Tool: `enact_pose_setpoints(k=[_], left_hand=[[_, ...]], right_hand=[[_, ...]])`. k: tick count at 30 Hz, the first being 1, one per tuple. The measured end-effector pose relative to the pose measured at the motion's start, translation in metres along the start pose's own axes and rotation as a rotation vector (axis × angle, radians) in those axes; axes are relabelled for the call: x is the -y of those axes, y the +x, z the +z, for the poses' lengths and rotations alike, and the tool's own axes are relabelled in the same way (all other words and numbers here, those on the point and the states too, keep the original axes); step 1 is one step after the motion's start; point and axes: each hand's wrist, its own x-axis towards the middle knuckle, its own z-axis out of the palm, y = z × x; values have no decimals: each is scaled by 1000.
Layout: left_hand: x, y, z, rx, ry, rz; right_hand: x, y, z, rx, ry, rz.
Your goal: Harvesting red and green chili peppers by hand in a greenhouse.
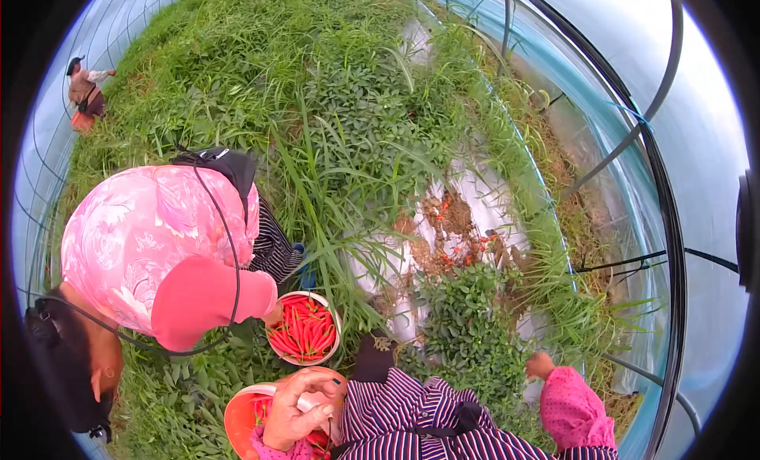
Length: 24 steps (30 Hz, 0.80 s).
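My left hand (300,405) is at the bottom, curled around the white grip (307,402) of a wire handle. The handle appears to belong to the orange bucket (240,418) beneath it, where red peppers partly show behind my hand and sleeve. Off to the right, my right hand (539,365) hangs beside low green pepper plants (466,335). Its fingers look bent, but the view is too small to tell whether they hold anything. Just beyond my left hand stands a white-rimmed bucket (304,330) full of long red chili peppers.
A co-worker in a pink floral top (160,240) bends close on the left, one hand at the pepper bucket. Farther off stands another person (86,92). Tall grass (314,193) crowds the row. White mulch film (487,193) and the tunnel's black pipes (659,181) lie right.
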Motion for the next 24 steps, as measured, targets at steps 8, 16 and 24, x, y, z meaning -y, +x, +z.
enact_pose_setpoints(k=[8,16,24], left_hand=[[-8,38,-21,-103,-282,-129],[-11,79,-18,-33,-84,64],[7,114,-36,-100,61,36]], right_hand=[[513,-94,-111,-70,-273,-968],[684,-390,-59,-169,-542,-2079],[677,-426,-31,-9,-714,-2204]])
